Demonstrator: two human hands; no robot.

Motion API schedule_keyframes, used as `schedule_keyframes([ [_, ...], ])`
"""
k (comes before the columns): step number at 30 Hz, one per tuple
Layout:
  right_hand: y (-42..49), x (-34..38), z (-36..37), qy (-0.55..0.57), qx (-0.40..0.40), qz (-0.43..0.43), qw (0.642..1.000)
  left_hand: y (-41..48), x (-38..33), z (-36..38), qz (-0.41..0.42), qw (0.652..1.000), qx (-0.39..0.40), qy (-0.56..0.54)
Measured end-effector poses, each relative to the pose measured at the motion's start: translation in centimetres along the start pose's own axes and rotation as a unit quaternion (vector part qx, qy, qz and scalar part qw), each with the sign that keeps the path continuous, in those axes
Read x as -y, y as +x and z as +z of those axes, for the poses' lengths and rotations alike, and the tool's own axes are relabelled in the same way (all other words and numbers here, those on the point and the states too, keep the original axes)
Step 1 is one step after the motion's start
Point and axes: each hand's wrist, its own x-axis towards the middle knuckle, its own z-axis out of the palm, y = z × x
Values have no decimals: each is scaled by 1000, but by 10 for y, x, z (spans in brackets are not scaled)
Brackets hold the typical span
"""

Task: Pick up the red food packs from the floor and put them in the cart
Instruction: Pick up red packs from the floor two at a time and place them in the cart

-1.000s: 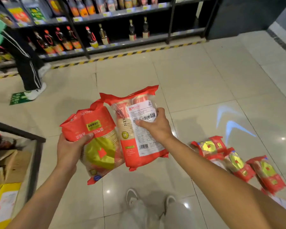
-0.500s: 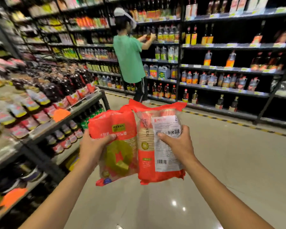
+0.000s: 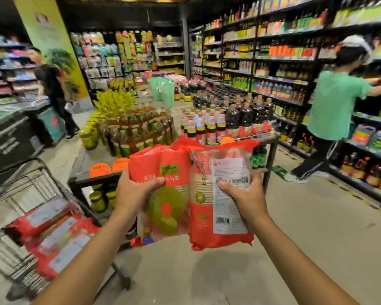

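Each hand has one red pack. The left hand [image 3: 133, 192] grips the pack with the green circle [image 3: 163, 208], thumb across the front and the other fingers curled behind it. The right hand [image 3: 245, 194] grips the pack with the white label [image 3: 220, 205] the same way, thumb on the label. Both packs stand up tall, long side up and down, and they touch side by side at chest height, above the floor [image 3: 295, 249].

The cart [image 3: 34, 182] is down and to the left of both hands. The left hand is nearer to it, so I think that pack should go in first. The right hand has to reach across farther. More red packs [image 3: 53, 234] lie flat in the cart already. To fit on top of them, the held packs will likely need to be tipped over flat.

The cart has a wire wall on the side nearest the hands, so the packs must go up over it and then down. A dark table [image 3: 92, 178] full of bottles [image 3: 229, 119] stands just behind the packs and close to the cart, so there is little room that way. The floor to the right is open. A person in a green shirt [image 3: 334, 106] is well apart, at the shelves. The cart looks blurry, so I cannot tell how much room is left inside.
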Motion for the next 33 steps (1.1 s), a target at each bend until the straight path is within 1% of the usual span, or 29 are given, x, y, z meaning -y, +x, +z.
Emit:
schedule_keyframes([
  [4, -35, 13, 135, 6, 88, -5, 996, 12, 18, -142, -13, 996, -90, -1],
  [7, -66, 21, 228, 23, 137, -6, 990, 16, 31, -239, -18, 991, -134, 5],
  [10, -100, 27, 303, 33, 182, -2, 983, 17, 42, -318, -28, 985, -172, 18],
  [13, -124, 30, 363, 40, 221, 6, 974, 21, 52, -380, -37, 977, -208, 26],
  [18, -140, 34, 445, 24, 269, -10, 963, 28, 71, -451, -41, 969, -241, 22],
  [23, -137, 18, 524, 27, 310, 2, 950, 56, 99, -506, -60, 959, -274, 31],
  [29, -109, -1, 626, 47, 333, 32, 941, 125, 120, -558, -74, 948, -302, 61],
  [33, -80, -8, 689, 47, 338, 56, 938, 183, 131, -591, -89, 947, -297, 86],
])
